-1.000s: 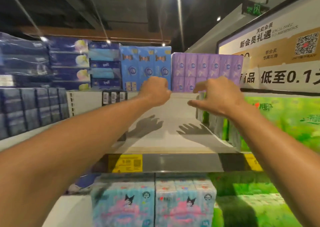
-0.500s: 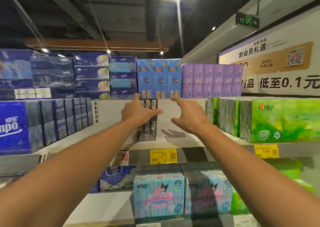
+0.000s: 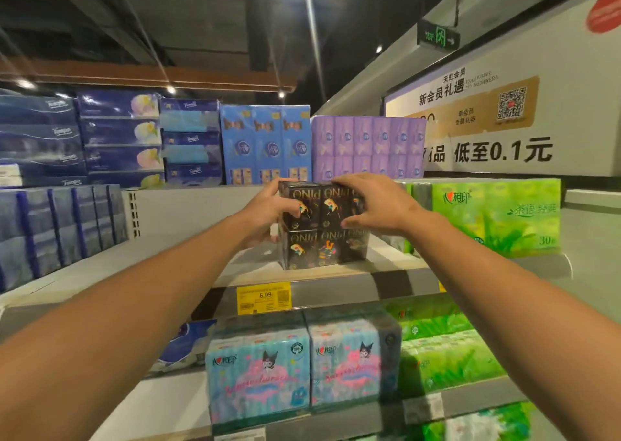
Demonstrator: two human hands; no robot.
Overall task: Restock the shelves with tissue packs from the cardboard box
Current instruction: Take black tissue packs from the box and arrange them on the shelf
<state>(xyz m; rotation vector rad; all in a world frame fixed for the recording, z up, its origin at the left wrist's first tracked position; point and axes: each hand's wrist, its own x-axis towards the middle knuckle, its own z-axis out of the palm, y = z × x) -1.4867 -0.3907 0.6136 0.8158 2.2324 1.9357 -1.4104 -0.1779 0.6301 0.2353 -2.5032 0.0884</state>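
A black tissue pack printed with upside-down "PINO" lettering stands near the front of the middle shelf. My left hand grips its upper left side, fingers curled round the edge. My right hand holds its upper right corner, fingers over the top and thumb across the front. The cardboard box is out of view.
Green tissue packs stand just right of the black pack, dark blue packs far left. Blue and purple packs line the top shelf. Pastel cartoon packs fill the lower shelf. A yellow price tag hangs on the shelf edge.
My hands drew back from the rear of the shelf, and the black pack that stood deep on the shelf now sits near the front edge between them.
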